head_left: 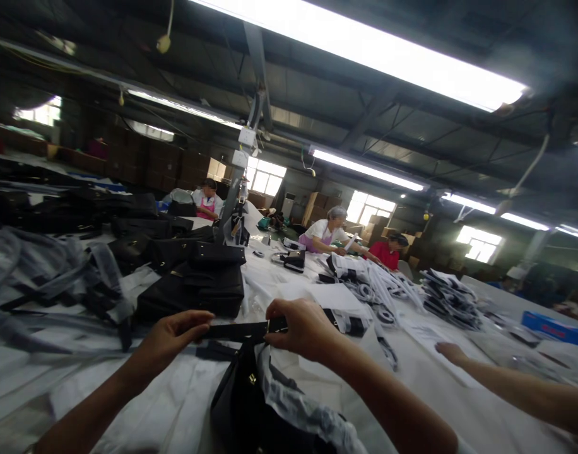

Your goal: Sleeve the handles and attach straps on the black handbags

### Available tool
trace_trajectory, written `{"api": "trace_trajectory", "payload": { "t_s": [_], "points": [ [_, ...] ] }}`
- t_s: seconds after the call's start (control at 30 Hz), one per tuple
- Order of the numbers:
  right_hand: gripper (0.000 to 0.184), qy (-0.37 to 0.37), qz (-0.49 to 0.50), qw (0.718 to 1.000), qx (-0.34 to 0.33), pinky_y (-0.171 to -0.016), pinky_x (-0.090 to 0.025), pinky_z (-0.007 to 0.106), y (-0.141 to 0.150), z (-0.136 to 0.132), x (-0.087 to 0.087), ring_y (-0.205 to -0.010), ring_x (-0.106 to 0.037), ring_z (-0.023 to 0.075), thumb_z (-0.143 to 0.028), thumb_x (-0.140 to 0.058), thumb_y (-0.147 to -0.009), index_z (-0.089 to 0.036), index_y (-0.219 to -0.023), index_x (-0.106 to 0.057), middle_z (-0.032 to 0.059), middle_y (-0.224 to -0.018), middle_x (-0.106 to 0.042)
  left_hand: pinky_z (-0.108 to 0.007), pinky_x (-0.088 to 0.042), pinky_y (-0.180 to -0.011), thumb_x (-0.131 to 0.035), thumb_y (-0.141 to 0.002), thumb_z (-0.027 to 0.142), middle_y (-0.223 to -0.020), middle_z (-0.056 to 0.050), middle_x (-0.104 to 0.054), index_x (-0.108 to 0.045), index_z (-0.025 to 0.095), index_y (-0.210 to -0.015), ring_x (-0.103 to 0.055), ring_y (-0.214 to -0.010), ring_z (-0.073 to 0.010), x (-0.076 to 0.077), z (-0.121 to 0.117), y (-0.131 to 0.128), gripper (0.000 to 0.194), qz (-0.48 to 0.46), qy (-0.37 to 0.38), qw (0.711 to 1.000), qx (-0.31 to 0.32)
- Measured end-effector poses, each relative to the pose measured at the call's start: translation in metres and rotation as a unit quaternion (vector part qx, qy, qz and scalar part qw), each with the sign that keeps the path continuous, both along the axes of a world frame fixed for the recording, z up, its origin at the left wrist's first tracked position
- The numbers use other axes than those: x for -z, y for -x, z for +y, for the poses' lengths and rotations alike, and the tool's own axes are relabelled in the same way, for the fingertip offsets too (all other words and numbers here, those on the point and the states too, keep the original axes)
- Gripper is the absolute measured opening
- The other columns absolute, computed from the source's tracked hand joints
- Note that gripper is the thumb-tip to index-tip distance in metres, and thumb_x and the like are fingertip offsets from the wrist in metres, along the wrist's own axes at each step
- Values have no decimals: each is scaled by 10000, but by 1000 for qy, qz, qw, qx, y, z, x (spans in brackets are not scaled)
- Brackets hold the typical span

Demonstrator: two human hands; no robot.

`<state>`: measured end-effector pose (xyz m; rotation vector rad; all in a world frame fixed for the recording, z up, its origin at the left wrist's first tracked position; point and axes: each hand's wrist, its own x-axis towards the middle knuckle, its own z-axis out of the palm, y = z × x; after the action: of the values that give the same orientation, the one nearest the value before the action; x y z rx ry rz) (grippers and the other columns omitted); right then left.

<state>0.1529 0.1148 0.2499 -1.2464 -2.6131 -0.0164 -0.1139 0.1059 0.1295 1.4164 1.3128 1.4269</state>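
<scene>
A black strap (239,330) is stretched between my two hands above a black handbag (239,397). My left hand (178,334) pinches its left end between thumb and fingers. The strap's other end is gripped by my right hand (301,331), near a small shiny metal piece. Below, the handbag has gold-coloured fittings on its front, and crumpled clear plastic wrap (289,391) lies along its right side. The bag's lower part runs out of the picture.
Stacked black bags (194,284) stand to the left, beside plastic-wrapped straps (94,277). Bundled straps (365,284) and a dark stack (450,299) lie to the right. A co-worker's hand (452,353) rests on white paper. A blue box (556,331) sits far right; several people work beyond.
</scene>
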Motion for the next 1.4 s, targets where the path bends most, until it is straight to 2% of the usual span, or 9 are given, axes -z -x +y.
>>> {"api": "trace_trajectory", "payload": {
  "t_s": [0.33,0.5,0.63,0.77,0.93,1.03,1.2,1.3,1.4],
  "points": [
    [233,60,77,993,-61,-697,-482,266,-1,11,4,-764,-672,178,-233,-713,-720,-206,-949,-676,38,-871,-739,-278,-598,-769,-800,-628,480,-944,-14,-792,-778,271,-893,-719,-931,-275,52,-9,75,339,-12,28,991,-132],
    [253,121,149,976,-103,-714,-518,270,-10,23,8,-770,-669,168,-321,-745,-749,-196,-957,-672,35,-879,-726,-315,-598,-787,-808,-638,433,-946,-34,-789,-776,249,-884,-696,-994,-296,55,-10,86,308,-42,35,986,-158],
    [404,163,181,961,-127,-831,-521,336,-8,27,6,-898,-679,210,-376,-742,-765,-215,-1127,-660,57,-982,-734,-260,-588,-739,-805,-647,472,-978,-36,-772,-755,222,-964,-687,-969,-257,27,-7,68,407,-95,-3,985,-144],
    [506,177,214,943,-182,-921,-466,357,9,22,-4,-1016,-636,225,-401,-705,-806,-235,-1270,-588,49,-1092,-712,-215,-566,-693,-826,-656,433,-991,-28,-753,-736,200,-977,-682,-870,-195,-28,-7,33,407,-126,-87,985,-80],
    [298,239,375,877,-180,-626,-436,232,26,17,-23,-632,-532,106,-457,-626,-868,-163,-911,-648,-29,-682,-580,-257,-568,-780,-681,-783,566,-1031,-33,-745,-676,218,-1117,-699,-878,-169,-74,1,-12,483,-274,-126,953,3],
    [275,267,489,807,-195,-607,-420,217,25,13,-34,-587,-483,80,-435,-676,-837,-179,-809,-581,-56,-662,-506,-380,-545,-886,-499,-878,622,-1114,-96,-734,-661,183,-1162,-696,-975,-238,-60,9,-40,548,-223,-118,964,84],
    [253,270,555,767,-174,-549,-409,214,12,3,-44,-534,-455,74,-415,-692,-831,-180,-852,-601,-62,-640,-484,-368,-458,-983,-754,-761,346,-1102,-62,-754,-737,218,-1089,-653,-1081,-278,-19,14,-83,353,96,-126,966,202],
    [278,219,565,783,-138,-689,-487,252,1,1,-30,-677,-577,115,-417,-667,-850,-198,-1015,-623,-26,-738,-598,-328,-475,-934,-749,-758,283,-1038,-37,-769,-748,226,-1058,-674,-1016,-254,-12,18,-94,306,104,-137,960,219],
    [441,177,494,848,-82,-933,-482,361,-9,5,5,-1075,-602,215,-398,-721,-797,-238,-1189,-599,54,-1109,-671,-304,-505,-849,-755,-748,294,-1012,-60,-755,-745,191,-1038,-677,-959,-244,-12,23,-96,308,79,-132,971,184]
  ]
}}
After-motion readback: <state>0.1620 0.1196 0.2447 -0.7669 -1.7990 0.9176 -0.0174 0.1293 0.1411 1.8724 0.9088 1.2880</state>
